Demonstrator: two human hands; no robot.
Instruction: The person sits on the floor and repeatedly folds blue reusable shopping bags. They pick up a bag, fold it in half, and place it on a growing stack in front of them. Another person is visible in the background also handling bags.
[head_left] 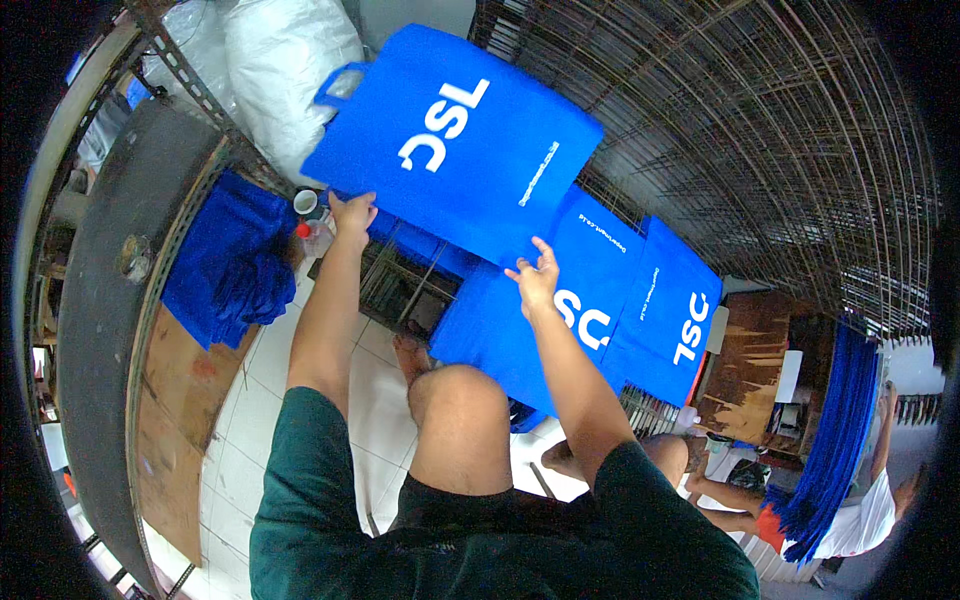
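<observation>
A flat blue fabric bag [470, 170] with white printing and a loop handle is spread out in front of me, tilted. My left hand [352, 215] pinches its near left edge. At its near right edge, my right hand [535, 275] has its fingers closed on the fabric, the index finger partly raised. Under and beside it lie a second blue bag [590, 250] and, farther right, a third blue bag [665, 300]. The undersides of the bags and some of my fingertips are hidden.
A wire drying rack [770, 140] rises behind the bags. At left, a blue cloth pile [230, 260] lies by a white cup [305, 202] and a red-capped bottle [315, 235]. White sacks [290, 80] stand behind. Another person [855, 520] sits at right near hanging blue cloths [835, 430].
</observation>
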